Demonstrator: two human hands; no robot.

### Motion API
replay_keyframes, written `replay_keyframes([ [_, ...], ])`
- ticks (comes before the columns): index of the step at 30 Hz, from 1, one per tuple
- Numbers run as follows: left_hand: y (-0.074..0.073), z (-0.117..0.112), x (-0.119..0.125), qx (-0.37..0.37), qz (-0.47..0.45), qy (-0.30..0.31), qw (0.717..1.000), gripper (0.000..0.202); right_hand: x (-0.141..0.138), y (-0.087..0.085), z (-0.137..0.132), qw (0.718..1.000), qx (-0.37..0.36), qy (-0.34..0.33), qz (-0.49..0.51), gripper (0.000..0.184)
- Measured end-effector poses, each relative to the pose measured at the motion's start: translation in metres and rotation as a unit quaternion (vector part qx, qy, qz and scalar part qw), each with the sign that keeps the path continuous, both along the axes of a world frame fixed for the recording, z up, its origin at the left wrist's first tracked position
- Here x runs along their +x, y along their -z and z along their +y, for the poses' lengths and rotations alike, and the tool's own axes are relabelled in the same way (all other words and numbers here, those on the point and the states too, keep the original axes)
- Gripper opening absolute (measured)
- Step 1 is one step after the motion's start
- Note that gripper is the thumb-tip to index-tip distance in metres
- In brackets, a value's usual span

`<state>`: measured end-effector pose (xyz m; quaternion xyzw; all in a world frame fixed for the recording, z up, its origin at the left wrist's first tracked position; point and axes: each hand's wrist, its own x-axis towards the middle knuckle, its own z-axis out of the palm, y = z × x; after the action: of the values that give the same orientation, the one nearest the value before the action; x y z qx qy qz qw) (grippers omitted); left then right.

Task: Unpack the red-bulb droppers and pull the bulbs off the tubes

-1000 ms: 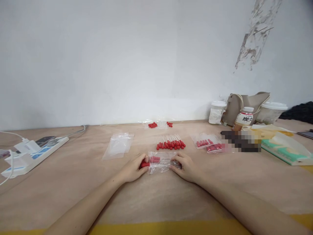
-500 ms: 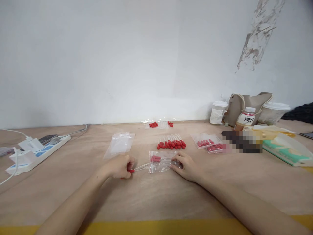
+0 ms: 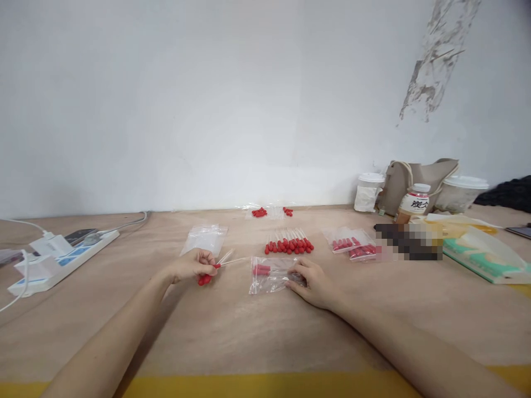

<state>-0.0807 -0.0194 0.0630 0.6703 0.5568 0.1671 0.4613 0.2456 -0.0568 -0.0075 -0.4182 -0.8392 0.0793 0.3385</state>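
My left hand (image 3: 194, 265) is closed around a few red-tipped sticks (image 3: 216, 266). Their red heads show below the fingers, and their pale shafts point right toward the clear zip bag (image 3: 265, 283). That bag lies flat on the table with red-tipped sticks inside, heads at its left end. At the bag's right end, my right hand (image 3: 312, 283) grips it between thumb and fingers. Just beyond it lies a pile of loose red-tipped sticks (image 3: 290, 245), heads toward me. A stack of clear empty bags (image 3: 205, 237) sits behind my left hand.
Filled bags (image 3: 350, 243) lie right of the pile; more red pieces in plastic (image 3: 259, 212) rest by the wall. A power strip (image 3: 66, 264) is at left. Cups, a bottle (image 3: 414, 204), a grey bag (image 3: 394, 190) and a tissue pack (image 3: 485, 257) stand at right.
My left hand has lifted and moved slightly left, drawing the sticks away from the bag's left end. My right hand has stayed on the bag.
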Motion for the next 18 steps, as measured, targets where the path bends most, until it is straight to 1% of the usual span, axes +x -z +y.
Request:
replay_keyframes([
  [2,0.001,0.011,0.009,0.021,-0.018,-0.043,0.999,0.022,0.002,0.001,0.000,1.000,-0.001,-0.005,-0.003,0.012],
  [5,0.001,0.031,0.032,0.064,-0.041,-0.096,0.992,0.023,0.003,0.000,0.000,1.000,-0.003,-0.002,-0.010,0.014],
  [7,-0.002,0.044,0.046,0.075,-0.046,-0.101,0.991,0.024,0.004,-0.001,0.000,1.000,-0.007,0.009,-0.014,0.014],
  [9,-0.007,0.053,0.051,0.067,-0.044,-0.085,0.993,0.027,0.005,-0.002,-0.001,1.000,-0.014,0.021,-0.015,0.015],
  [11,-0.013,0.056,0.044,0.053,-0.036,-0.057,0.996,0.031,0.008,-0.004,-0.001,0.999,-0.021,0.025,-0.015,0.015],
  [13,-0.017,0.056,0.027,0.040,-0.025,-0.037,0.998,0.035,0.012,-0.005,0.000,0.999,-0.028,0.019,-0.015,0.016],
  [14,-0.018,0.055,0.017,0.037,-0.021,-0.037,0.998,0.037,0.014,-0.006,0.000,0.999,-0.033,0.015,-0.015,0.016],
  [16,-0.017,0.052,-0.002,0.034,-0.022,-0.055,0.998,0.040,0.017,-0.007,0.001,0.999,-0.043,0.008,-0.014,0.018],
  [18,-0.013,0.049,-0.013,0.033,-0.028,-0.076,0.996,0.041,0.018,-0.008,0.002,0.999,-0.051,0.004,-0.012,0.018],
])
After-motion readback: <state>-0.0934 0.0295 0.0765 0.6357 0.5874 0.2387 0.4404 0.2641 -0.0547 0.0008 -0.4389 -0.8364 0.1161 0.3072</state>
